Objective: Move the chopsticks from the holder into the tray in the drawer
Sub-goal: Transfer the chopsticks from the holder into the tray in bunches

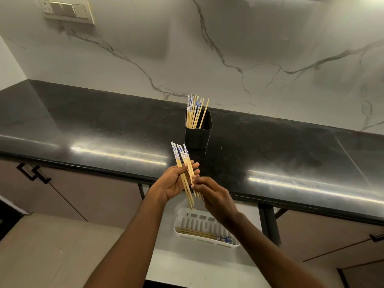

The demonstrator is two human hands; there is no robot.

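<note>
**Chopstick transfer part done: bundle in hand above the tray**

A bundle (182,157) of chopsticks is held upright over the open drawer (187,265), between holder and tray. The left grip (173,180) is curled round its middle. The right grip (216,197) pinches the lower shafts, apparently to square the fanned bundle before laying it flat.

The shafts are pale, smooth, tapered wood or bamboo with blue-and-white patterned tops. The holder (198,136), a black square plastic cup on the glossy dark stone surface (104,125), contains further chopsticks (194,112), which lean. The white slotted plastic tray (207,242) already has a few laid sticks (199,233) lying lengthwise.
</note>
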